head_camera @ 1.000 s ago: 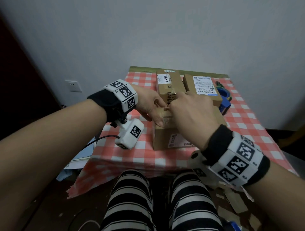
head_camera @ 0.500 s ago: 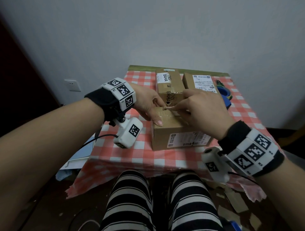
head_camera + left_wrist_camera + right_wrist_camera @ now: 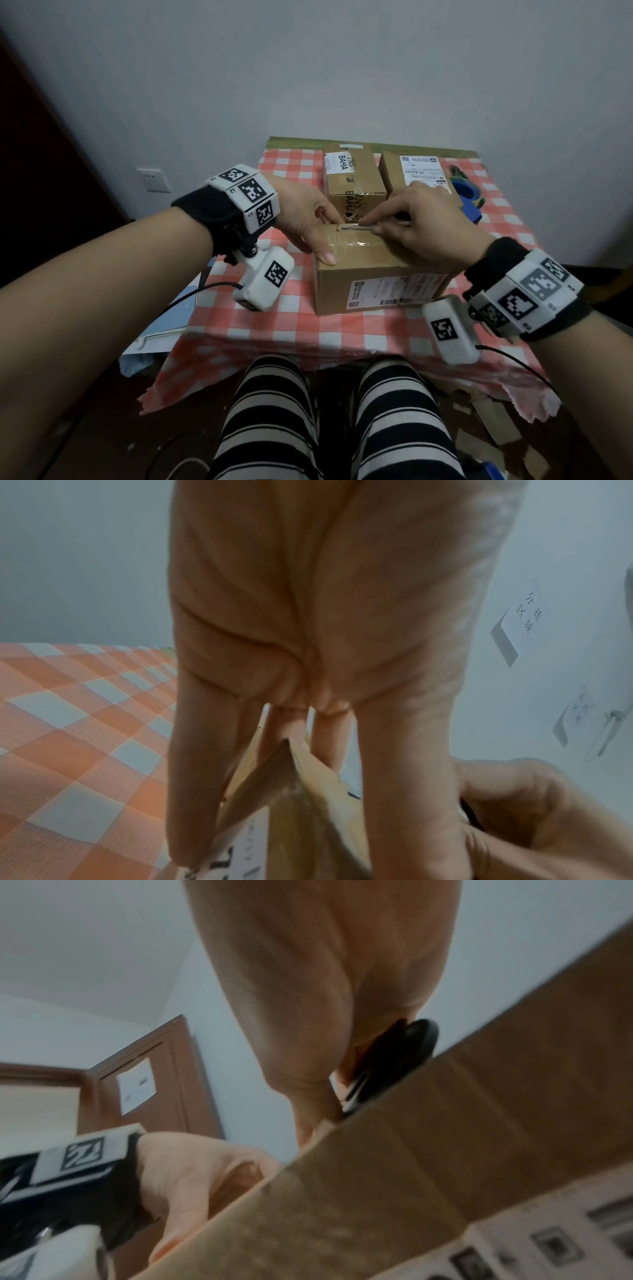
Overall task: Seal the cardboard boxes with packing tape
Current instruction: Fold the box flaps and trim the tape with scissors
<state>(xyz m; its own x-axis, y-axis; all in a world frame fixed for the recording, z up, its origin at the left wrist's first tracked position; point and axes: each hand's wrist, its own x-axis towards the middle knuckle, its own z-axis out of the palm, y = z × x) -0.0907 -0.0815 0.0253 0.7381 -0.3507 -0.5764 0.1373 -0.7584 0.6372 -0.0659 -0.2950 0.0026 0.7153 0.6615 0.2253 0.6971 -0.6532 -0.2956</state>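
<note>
Front cardboard box point(image 3: 373, 270) sits centre frame on the counter point(image 3: 274, 329), near its front edge, shipping label point(image 3: 394, 289) on the side facing the camera. Clear packing tape point(image 3: 363, 244) runs L-R along the top seam, shiny and wrinkled.

Left hand point(image 3: 305, 219) rests on the box's top left corner; thumb lies flat along the left edge, other fingers point(image 3: 192, 791) extended down over the far side, per left wrist view. Straight, not clenched.

Right hand point(image 3: 421, 222) is over the top right of the box, fingers pinching a thin, light metal-looking tool point(image 3: 356, 225) whose tip points left toward the left hand's fingertips, at the far top edge. Exactly what the tool is: can't tell. Right wrist view shows a dark rounded object point(image 3: 394, 1064) in the palm against the box's edge, blurred.

Behind, upper centre of frame: two more cardboard boxes side by side, touching or nearly so. Left one point(image 3: 352, 178) has a white label reading BAHA and tape on top; right one point(image 3: 414, 174) has a white shipping label. A blue tape dispenser point(image 3: 469, 198) is just right of them, partly hidden by the right hand.

Counter has a red-and-white checked cloth point(image 3: 257, 318). Striped trousers point(image 3: 270, 421) at bottom of frame. Wall socket point(image 3: 153, 180) at middle left.
</note>
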